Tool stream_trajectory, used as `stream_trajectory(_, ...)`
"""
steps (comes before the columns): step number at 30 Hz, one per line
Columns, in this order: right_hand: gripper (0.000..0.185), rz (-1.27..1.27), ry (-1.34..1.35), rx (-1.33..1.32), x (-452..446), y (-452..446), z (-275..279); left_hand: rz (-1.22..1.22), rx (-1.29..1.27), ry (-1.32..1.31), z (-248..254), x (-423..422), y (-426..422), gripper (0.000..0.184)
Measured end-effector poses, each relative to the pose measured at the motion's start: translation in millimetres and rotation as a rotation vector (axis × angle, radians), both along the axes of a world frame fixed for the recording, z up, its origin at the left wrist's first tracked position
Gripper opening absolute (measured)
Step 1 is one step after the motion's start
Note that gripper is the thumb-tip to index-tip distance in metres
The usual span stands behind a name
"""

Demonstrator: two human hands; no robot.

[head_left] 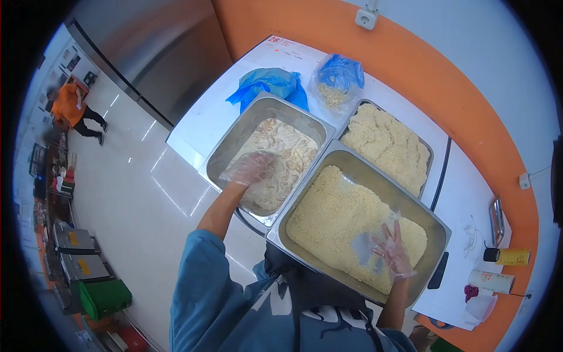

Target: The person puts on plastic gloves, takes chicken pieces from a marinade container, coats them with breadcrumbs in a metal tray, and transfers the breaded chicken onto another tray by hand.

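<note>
My left hand (pixel 253 168), in a clear plastic glove, reaches into a steel pan (pixel 226 144) of pale, batter-coated pieces (pixel 287 141). Its fingers are at the coated pieces, too blurred under the loose plastic to tell whether they grip one. A larger steel pan (pixel 358 159) beside it holds yellowish crumbs (pixel 334 214). Over the right part of these crumbs is my right hand (pixel 394 252), also gloved, its fingers spread and nothing in them. Near those fingers, a patch of the pan's bottom (pixel 365 249) shows through the crumbs.
Behind the large pan stands another tray heaped with crumbs (pixel 387 146). Blue plastic bags (pixel 267 85) and a bag of crumbs (pixel 335 88) lie at the back. Cylindrical containers (pixel 491 281) stand at the right. A person in orange (pixel 70 105) is far left.
</note>
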State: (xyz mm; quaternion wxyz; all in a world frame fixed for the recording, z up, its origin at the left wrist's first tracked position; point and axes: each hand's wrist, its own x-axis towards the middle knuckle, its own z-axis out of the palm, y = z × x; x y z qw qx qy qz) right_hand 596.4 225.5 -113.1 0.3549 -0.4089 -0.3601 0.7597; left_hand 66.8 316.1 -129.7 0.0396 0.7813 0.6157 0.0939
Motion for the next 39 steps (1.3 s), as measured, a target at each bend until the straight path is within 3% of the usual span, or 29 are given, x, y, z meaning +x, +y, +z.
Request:
stream_trajectory(2,0.130,-0.014,-0.042,-0.012,-6,3,3,0.029,-0.144,0.042,3,14,11,0.028)
stream_trajectory(6,0.124,0.001,-0.185,-0.004,-7,10,-5,0.227,-0.180,0.058,4,36,16,0.018)
stream_trajectory(8,0.119,-0.015,-0.202,0.003,-8,12,-12,0.275,-0.172,-0.041,-22,27,23,0.016)
stream_trajectory(11,0.114,0.005,-0.253,0.068,-2,12,-17,0.258,-0.199,-0.049,-11,19,23,0.027)
stream_trajectory(14,0.109,-0.005,-0.353,0.058,-2,13,-15,0.215,-0.127,-0.126,-24,0,23,0.023)
stream_trajectory(17,0.100,-0.020,-0.351,0.071,1,13,-22,0.317,-0.104,0.027,-5,1,24,0.026)
stream_trajectory(20,0.089,-0.015,-0.432,0.103,9,16,-41,0.305,-0.309,-0.033,56,9,21,0.028)
stream_trajectory(26,0.078,-0.025,-0.315,0.047,6,15,-32,0.300,-0.235,-0.005,39,-16,30,0.035)
stream_trajectory(29,0.076,0.017,-0.391,0.042,6,17,-32,0.260,-0.257,0.046,38,-27,38,0.030)
stream_trajectory(39,0.077,-0.003,-0.324,0.033,7,14,-33,0.288,-0.193,0.063,109,-14,45,0.022)
